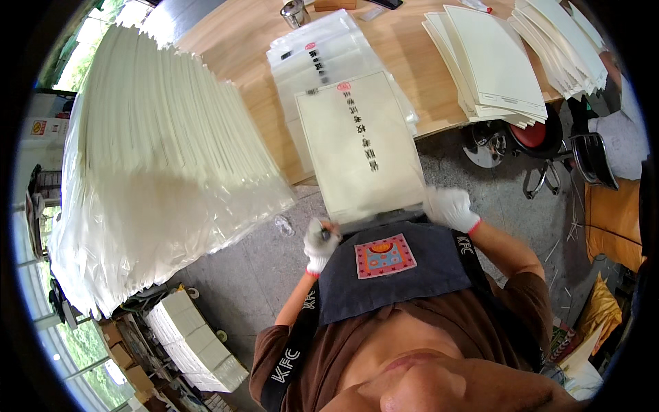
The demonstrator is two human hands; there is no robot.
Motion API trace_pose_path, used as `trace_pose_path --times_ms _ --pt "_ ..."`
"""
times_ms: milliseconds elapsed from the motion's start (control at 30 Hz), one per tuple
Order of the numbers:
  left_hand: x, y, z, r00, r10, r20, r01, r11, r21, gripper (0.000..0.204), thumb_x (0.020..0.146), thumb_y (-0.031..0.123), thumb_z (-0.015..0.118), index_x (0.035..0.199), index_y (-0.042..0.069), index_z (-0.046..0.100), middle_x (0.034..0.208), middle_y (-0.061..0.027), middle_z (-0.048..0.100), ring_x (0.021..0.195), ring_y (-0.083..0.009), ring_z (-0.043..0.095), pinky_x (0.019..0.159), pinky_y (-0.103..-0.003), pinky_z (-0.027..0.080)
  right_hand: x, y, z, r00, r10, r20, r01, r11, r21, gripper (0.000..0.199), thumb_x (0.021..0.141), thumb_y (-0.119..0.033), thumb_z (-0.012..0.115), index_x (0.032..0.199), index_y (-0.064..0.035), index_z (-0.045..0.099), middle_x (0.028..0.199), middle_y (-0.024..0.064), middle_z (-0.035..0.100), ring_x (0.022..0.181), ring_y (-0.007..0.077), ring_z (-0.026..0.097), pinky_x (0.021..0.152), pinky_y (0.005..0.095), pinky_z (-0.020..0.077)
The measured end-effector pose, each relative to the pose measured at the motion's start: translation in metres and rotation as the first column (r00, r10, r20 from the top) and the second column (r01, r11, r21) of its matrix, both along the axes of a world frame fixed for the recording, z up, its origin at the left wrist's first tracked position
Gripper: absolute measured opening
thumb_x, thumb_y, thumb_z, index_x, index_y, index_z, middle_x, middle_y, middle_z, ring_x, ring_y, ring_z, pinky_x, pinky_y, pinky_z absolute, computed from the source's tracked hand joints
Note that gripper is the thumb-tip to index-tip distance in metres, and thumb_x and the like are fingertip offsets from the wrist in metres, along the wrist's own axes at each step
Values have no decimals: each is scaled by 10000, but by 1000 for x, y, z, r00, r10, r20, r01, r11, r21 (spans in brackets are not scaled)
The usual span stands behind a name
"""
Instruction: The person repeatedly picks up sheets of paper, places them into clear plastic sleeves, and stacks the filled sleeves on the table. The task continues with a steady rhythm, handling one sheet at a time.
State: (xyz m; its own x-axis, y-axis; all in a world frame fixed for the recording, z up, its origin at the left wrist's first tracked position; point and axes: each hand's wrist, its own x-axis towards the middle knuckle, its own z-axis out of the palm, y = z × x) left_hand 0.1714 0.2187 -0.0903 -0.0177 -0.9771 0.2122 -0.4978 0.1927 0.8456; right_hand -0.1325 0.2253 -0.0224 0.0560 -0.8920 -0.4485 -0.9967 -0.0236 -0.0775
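A cream paper packet (374,154), printed with a line of black characters and a red mark, lies with its far part on a pile of similar packets (322,55) in clear plastic. Its near end reaches past the table edge to my apron, where a glossy dark strip (381,218) runs along it. My left hand (321,246), in a white glove with fingertips bare, is closed by the near left corner; what it grips is hard to make out. At the near right corner, my gloved right hand (449,208) is blurred, its fingers touching the packet's edge.
A tall stack of plastic-sleeved sheets (165,137) leans at the left. Cream sheets (494,65) lie fanned at the table's right, beside another pile (559,48). A metal cup (295,14) stands at the back. A stool (532,134) is beyond the right edge; white bundles (195,336) sit lower left.
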Motion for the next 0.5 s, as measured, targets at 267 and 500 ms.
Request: trace_pose_path --times_ms 267,500 --pt "-17 -59 -2 999 -20 33 17 996 86 141 690 -10 606 723 55 484 672 -98 504 588 -244 512 551 -328 416 -28 -26 -30 974 185 -129 -223 873 -435 133 771 -156 549 707 -74 631 530 83 595 474 222 626 361 374 454" --pt "24 -40 -93 904 192 -381 33 859 511 309 811 318 658 933 49 565 790 -64 569 763 -151 563 665 -297 475 -74 -29 -73 976 68 205 -3 952 -305 267 896 -256 441 874 -26 575 942 166 655 804 344 654 626 448 517"
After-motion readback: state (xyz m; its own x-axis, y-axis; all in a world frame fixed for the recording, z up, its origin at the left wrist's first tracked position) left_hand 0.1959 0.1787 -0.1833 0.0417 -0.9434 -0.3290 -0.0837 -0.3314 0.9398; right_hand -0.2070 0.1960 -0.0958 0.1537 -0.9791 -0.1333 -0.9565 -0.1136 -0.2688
